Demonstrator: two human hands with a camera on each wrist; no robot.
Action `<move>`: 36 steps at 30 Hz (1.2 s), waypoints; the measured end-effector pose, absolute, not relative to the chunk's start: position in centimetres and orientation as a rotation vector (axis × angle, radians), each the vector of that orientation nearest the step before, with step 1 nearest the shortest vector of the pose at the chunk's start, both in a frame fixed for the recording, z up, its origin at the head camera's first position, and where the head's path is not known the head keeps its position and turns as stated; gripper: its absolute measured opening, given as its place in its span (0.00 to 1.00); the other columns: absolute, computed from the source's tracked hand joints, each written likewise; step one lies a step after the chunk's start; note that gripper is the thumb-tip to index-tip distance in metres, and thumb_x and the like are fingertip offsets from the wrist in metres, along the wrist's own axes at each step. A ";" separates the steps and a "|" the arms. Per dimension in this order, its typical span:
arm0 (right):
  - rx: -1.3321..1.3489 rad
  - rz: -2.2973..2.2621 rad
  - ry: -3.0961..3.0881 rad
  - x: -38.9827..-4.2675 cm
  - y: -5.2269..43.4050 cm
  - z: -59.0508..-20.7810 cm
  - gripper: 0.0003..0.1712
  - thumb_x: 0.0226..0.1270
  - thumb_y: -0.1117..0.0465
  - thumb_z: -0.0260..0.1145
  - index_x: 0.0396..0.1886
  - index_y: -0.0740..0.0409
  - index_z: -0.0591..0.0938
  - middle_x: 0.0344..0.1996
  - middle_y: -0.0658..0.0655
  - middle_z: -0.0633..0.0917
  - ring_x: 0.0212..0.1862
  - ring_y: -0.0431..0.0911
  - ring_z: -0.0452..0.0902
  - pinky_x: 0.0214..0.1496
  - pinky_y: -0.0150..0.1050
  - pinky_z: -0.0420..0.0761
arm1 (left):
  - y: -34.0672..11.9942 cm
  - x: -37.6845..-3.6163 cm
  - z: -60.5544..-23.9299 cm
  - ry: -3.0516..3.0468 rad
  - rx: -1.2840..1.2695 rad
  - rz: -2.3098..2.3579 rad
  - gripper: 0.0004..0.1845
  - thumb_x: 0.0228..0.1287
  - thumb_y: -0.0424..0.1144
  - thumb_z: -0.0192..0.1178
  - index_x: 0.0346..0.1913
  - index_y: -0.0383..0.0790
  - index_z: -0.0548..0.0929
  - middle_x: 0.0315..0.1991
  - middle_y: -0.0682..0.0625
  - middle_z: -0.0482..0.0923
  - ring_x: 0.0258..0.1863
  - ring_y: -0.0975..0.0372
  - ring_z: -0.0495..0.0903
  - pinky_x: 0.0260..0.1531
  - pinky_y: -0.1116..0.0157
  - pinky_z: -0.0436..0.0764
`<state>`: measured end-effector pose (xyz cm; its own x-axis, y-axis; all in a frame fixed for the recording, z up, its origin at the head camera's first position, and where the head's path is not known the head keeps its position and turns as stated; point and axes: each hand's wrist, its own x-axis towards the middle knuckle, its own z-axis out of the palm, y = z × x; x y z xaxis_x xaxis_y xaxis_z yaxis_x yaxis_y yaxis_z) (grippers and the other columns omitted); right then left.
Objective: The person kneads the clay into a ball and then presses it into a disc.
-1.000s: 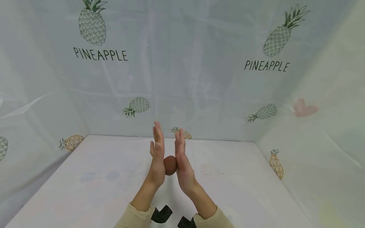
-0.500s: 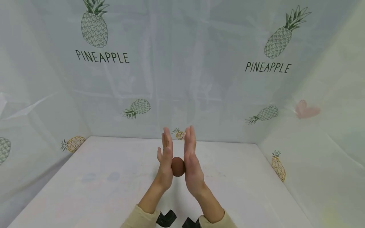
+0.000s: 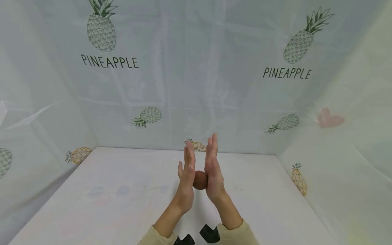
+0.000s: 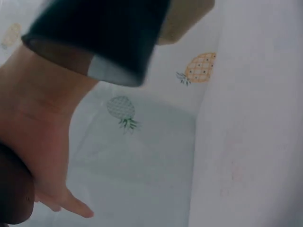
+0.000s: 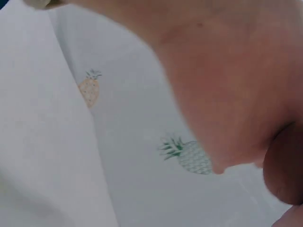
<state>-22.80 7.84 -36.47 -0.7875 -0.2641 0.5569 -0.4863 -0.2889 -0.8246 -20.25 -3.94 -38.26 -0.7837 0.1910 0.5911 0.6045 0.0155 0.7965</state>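
A small round reddish-brown ball of soft clay-like material (image 3: 200, 180) sits pressed between the two flat palms, raised above the white worktop (image 3: 107, 200) near its middle. The left hand (image 3: 186, 175) stands on edge with straight fingers pointing up and away from the person; the right hand (image 3: 212, 170) faces it in the same pose, its fingertips reaching a little higher. Neither hand curls round the ball: the grip is a narrow flat press, palm against palm, with the ball touching both.

The ball looks nearly spherical from the head view, so it shows no clear long axis and no pointing direction; whether it is slightly flattened between the palms cannot be told. In the left wrist view only a dark brown edge of the ball (image 4: 14, 194) shows against the heel of the left hand (image 4: 42, 142). In the right wrist view a rounded brown part (image 5: 284, 170) shows at the lower right beside the right palm (image 5: 227, 85).

Beige sleeves (image 3: 235, 234) cover both forearms. A pale sheet printed with pineapples and the word PINEAPPLE (image 3: 109, 62) walls in the worktop behind and at both sides.
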 end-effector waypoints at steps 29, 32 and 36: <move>1.095 2.187 -1.753 -20.5 6.0 -36.1 0.36 0.86 0.46 0.25 0.87 0.34 0.29 0.86 0.45 0.31 0.86 0.46 0.19 0.78 0.68 0.18 | -6.0 -21.6 -37.9 -2.014 -0.688 -1.813 0.38 0.82 0.66 0.18 0.86 0.58 0.27 0.85 0.63 0.19 0.84 0.62 0.18 0.71 0.37 0.15; 1.057 2.193 -1.739 -20.9 6.5 -35.9 0.37 0.86 0.44 0.27 0.87 0.34 0.30 0.86 0.45 0.31 0.86 0.46 0.19 0.78 0.67 0.18 | -5.4 -21.4 -38.0 -2.034 -0.714 -1.778 0.39 0.81 0.67 0.17 0.86 0.56 0.27 0.86 0.62 0.19 0.85 0.59 0.19 0.71 0.36 0.16; 0.992 2.209 -1.749 -21.7 7.0 -35.9 0.37 0.85 0.43 0.28 0.87 0.32 0.31 0.86 0.44 0.32 0.86 0.46 0.21 0.80 0.64 0.20 | -4.7 -20.9 -38.0 -2.025 -0.760 -1.766 0.39 0.82 0.67 0.17 0.86 0.55 0.28 0.86 0.61 0.21 0.85 0.60 0.20 0.71 0.36 0.16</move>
<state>-21.67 6.97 -35.91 -0.7686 -0.2728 0.5786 -0.5007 -0.3064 -0.8096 -20.89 -4.72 -38.00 -0.7960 0.1663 0.5820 0.5992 0.0810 0.7965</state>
